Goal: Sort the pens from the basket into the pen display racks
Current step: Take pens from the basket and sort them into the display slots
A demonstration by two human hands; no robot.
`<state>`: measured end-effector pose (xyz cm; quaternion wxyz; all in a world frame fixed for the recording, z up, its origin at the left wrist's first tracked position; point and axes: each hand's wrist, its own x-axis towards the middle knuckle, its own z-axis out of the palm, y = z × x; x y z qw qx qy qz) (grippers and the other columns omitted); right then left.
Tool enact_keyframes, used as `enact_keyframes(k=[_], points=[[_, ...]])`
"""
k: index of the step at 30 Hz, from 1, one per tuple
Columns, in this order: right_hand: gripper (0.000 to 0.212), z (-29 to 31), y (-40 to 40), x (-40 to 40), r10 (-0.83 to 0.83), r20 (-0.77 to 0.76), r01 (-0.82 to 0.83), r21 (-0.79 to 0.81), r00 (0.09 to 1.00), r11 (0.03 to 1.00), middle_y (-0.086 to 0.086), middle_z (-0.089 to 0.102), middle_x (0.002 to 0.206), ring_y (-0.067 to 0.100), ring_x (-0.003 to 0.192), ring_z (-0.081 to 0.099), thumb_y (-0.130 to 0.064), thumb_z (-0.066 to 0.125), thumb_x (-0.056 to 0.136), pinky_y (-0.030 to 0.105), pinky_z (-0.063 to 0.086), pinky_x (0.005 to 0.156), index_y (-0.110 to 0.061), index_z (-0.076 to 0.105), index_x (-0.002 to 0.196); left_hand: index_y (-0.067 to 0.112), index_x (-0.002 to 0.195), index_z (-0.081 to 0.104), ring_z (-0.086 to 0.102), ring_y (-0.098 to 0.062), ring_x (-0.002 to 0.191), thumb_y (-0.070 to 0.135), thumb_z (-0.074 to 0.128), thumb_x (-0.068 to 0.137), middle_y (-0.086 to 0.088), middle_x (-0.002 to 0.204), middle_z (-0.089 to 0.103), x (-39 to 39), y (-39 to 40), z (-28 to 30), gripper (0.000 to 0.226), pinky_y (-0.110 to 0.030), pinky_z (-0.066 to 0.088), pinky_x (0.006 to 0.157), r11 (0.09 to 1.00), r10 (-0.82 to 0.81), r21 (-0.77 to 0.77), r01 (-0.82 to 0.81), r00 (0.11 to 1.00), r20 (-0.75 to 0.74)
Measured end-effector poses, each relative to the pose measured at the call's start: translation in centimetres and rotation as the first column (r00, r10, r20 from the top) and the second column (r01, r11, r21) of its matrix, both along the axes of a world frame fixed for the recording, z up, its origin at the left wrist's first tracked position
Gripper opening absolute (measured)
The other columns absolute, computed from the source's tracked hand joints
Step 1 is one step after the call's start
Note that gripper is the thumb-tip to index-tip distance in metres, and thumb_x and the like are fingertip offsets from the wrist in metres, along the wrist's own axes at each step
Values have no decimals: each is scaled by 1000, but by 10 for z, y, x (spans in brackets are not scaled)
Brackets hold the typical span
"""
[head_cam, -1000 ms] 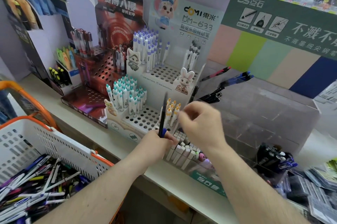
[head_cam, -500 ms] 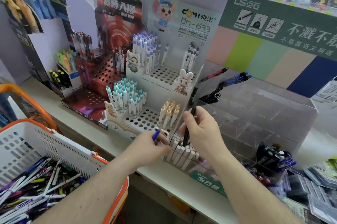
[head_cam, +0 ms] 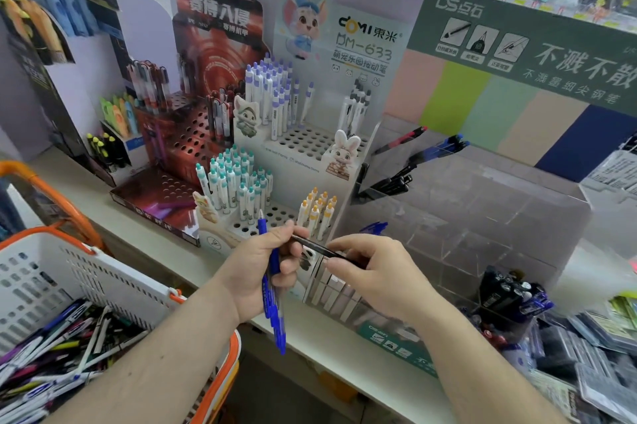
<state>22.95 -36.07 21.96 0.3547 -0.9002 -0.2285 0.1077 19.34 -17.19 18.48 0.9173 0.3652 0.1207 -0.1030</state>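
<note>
Fingers (head_cam: pixel 275 237) of left hand (head_cam: pixel 262 268) curl round blue pens (head_cam: pixel 274 316); right hand (head_cam: pixel 375 272) pinches black pen (head_cam: pixel 320 249), both over the worktop (head_cam: pixel 113 210). Basket (head_cam: pixel 103 279) at left holds many pens; racks (head_cam: pixel 303 144) half filled. Much sorting left.

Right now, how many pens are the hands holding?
3, maybe more hidden. Two blue pens sit upright in the left hand; one black pen runs across between the left hand and right hand.
</note>
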Motion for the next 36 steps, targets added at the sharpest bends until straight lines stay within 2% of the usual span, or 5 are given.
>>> enact_keyframes(k=[4, 11, 19, 28, 36], points=[[15, 3, -14, 4, -156, -182, 201, 268, 971, 942, -6, 69, 70, 9, 61, 59, -18, 63, 96, 26, 50, 63, -27, 72, 90, 9, 73, 73, 47, -6, 39, 30, 55, 87, 0, 61, 55, 1, 5, -1, 31, -16, 30, 33, 981, 74, -177, -76, 997, -13], [7, -3, -8, 6, -328, -444, 550, 622, 834, 557, 4, 71, 70, 16, 59, 65, -7, 66, 92, 34, 56, 68, -8, 64, 99, 11, 85, 71, 47, -6, 41, 32, 54, 88, 2, 66, 55, 1, -3, -6, 28, -16, 29, 33, 950, 79, -302, -78, 997, -11], [6, 23, -14, 14, -660, -71, 448, 788, 748, 423, 5, 70, 80, 14, 64, 69, -9, 67, 93, 24, 58, 63, -14, 65, 97, 9, 93, 70, 44, -7, 43, 30, 54, 86, -1, 70, 56, 3, -3, -12, 26, -16, 28, 35, 997, 44, -60, -46, 998, -33], [22, 32, -23, 67, -762, 485, 276, 733, 430, 622, -15, 62, 81, -5, 63, 56, -23, 67, 94, 11, 46, 66, -6, 65, 107, 10, 94, 67, 40, -6, 42, 30, 52, 92, 2, 67, 54, 10, 1, -15, 25, -17, 27, 36, 996, 61, -64, -67, 995, -79], [18, 3, -11, 99, -468, 728, 304, 358, 500, 882, 6, 76, 82, 28, 72, 68, -20, 71, 89, 46, 57, 74, -9, 78, 101, 10, 93, 67, 36, -6, 44, 31, 53, 94, 3, 65, 48, 11, 3, -15, 24, -18, 28, 38, 995, 55, -72, -61, 994, -90]])
